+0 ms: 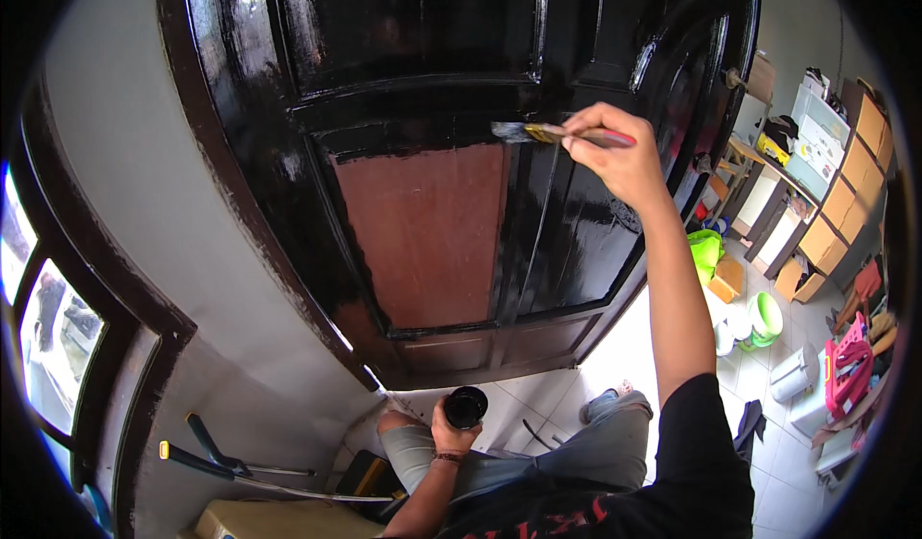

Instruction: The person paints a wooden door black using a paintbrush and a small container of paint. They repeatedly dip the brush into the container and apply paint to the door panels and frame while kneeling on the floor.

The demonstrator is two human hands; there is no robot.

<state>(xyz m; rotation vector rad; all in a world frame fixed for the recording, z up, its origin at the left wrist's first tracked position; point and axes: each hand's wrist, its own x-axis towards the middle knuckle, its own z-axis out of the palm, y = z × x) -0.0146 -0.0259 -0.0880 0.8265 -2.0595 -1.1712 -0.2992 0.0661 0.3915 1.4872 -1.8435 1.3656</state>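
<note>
My right hand (611,146) grips a paintbrush (545,134) by its reddish handle, with the bristles pointing left. The bristles are at the upper edge of a recessed panel in a wooden door (446,100), though whether they touch it I cannot tell. Glossy black paint covers most of the door. A reddish-brown area (425,236) shows in the middle of that panel, bordered by black. Low down, near my left knee, my left hand (452,431) holds a round container (466,407) with a dark inside.
A brown door frame (238,172) edges the wall on the left. Below it stands a tool with long dark handles (198,461) beside a cardboard box (266,521). Rightward on the tiled floor are a green bucket (763,319), a grey bin (794,373) and a pink basket (844,366).
</note>
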